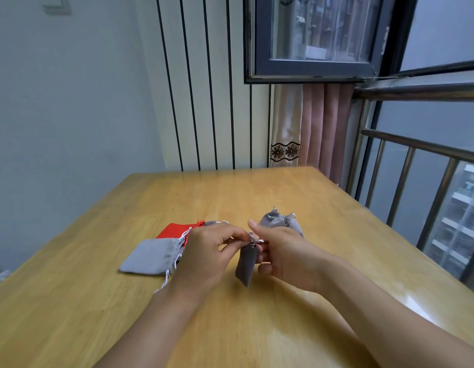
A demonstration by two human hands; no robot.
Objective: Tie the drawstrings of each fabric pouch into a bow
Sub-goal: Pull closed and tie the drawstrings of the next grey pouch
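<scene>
Grey pouch (246, 264) hanging upright, drawstrings (253, 239) topmost, both hands pinching

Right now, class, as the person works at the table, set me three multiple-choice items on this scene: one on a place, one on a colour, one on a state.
1. Where does the red pouch lie?
A. Beside the person's left hand
B. On the window sill
C. On the floor

2. What colour is the pouch held up between both hands?
A. Red
B. Dark grey
C. Yellow

3. What is the right hand doing?
A. Lying flat on the table
B. Pinching the drawstrings at the pouch's top
C. Pulling the curtain

Answers: 1 A, it lies left of that hand; 2 B, dark grey fabric hangs there; 3 B, fingertips meet at the cords.
</scene>
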